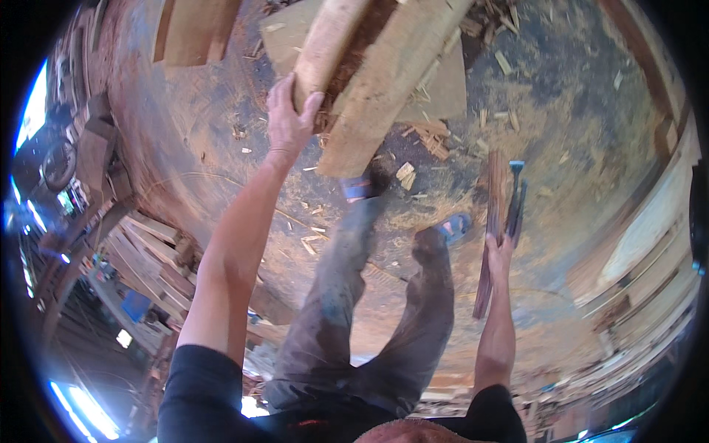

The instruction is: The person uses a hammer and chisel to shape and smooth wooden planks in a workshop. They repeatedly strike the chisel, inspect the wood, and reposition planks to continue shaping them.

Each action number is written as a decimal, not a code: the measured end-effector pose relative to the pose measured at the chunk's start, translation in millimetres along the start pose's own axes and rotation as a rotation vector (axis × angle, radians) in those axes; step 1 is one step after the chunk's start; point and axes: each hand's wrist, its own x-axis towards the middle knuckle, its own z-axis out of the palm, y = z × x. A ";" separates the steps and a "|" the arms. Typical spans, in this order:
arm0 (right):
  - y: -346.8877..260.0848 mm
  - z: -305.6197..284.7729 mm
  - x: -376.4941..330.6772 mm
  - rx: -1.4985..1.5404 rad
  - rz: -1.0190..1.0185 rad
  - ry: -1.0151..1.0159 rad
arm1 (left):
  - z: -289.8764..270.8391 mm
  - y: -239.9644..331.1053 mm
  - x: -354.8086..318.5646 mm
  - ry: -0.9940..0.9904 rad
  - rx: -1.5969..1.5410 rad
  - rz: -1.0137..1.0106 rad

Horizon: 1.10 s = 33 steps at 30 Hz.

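My left hand (289, 118) reaches forward and grips the near end of a thick rough wooden plank (329, 44) that rises tilted toward the top of the view. A second wide plank (391, 81) leans beside it. My right hand (499, 247) hangs at my side, closed around a dark wooden strip (490, 229) together with a blue-headed hammer (516, 193). My legs in dusty trousers and blue sandals (456, 225) stand between the two hands.
The ground is packed earth covered with sawdust and wood chips (432, 136). A stack of boards (151, 255) lies at the left, more boards (193, 29) at the top left, and long pale planks (650, 229) line the right side.
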 end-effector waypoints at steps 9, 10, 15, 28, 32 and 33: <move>-226.7 -47.2 -158.3 0.018 0.180 0.003 | -4.5 -5.8 -5.4 0.005 -0.088 -0.011; -259.1 -44.9 -169.2 0.010 0.193 -0.009 | -9.2 -8.8 -4.3 0.002 -0.099 0.008; -445.1 -16.6 -184.5 -0.465 -0.291 -0.015 | -88.9 -46.6 -27.1 -0.230 -0.565 -0.056; -784.5 157.1 -125.9 -0.885 -0.631 0.085 | -247.7 -142.6 -164.2 -0.761 -0.238 -0.470; -732.4 194.2 -83.3 -0.917 -0.432 -0.042 | -244.5 -150.1 -160.6 -0.745 -0.275 -0.549; -732.3 190.9 -71.1 -1.037 -0.328 -0.149 | -245.2 -152.0 -160.4 -0.687 -0.307 -0.549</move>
